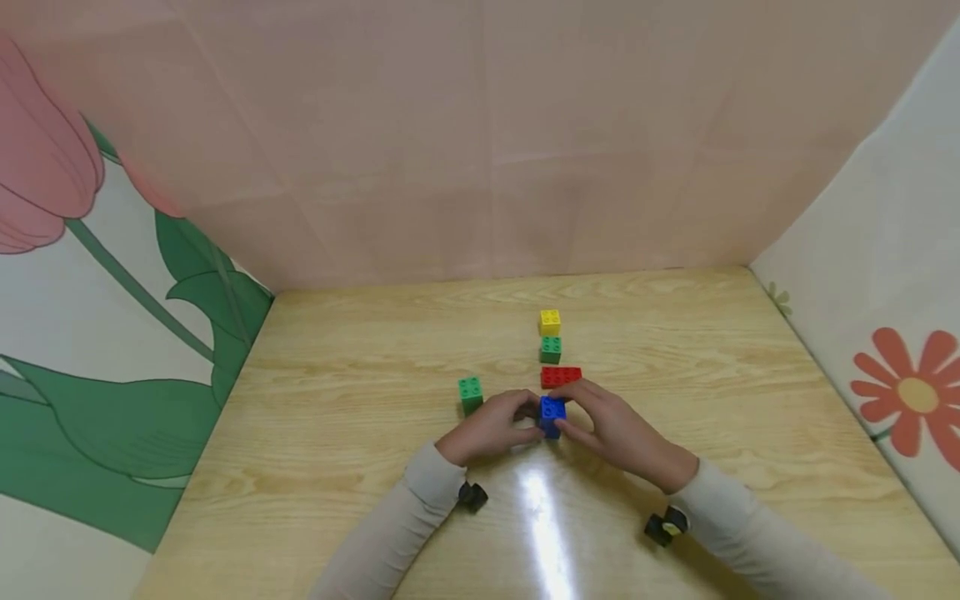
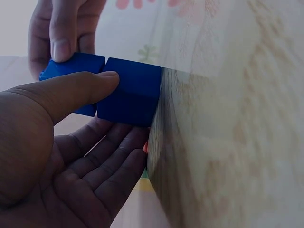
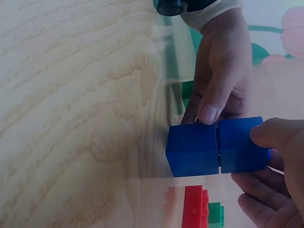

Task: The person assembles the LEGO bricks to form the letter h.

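Observation:
Two blue toy building bricks stand stacked on the table, the upper brick [image 3: 243, 147] over the lower brick [image 3: 192, 151], with a thin gap line between them. My right hand [image 1: 618, 429] pinches the upper one between thumb and fingers. From the other side my left hand [image 1: 491, 427] holds the stack, its thumb [image 2: 90, 90] lying across it near the seam. In the left wrist view the lower brick's base meets the tabletop. Just beyond my left hand is a tall green brick [image 1: 470, 390].
Behind the blue stack, a long red brick [image 1: 551, 378], a small green brick [image 1: 551, 350] and a yellow brick [image 1: 550, 322] form a line going away from me. The wooden table [image 1: 337, 375] ends at a pink back sheet [image 1: 450, 167], with printed sheets on both sides.

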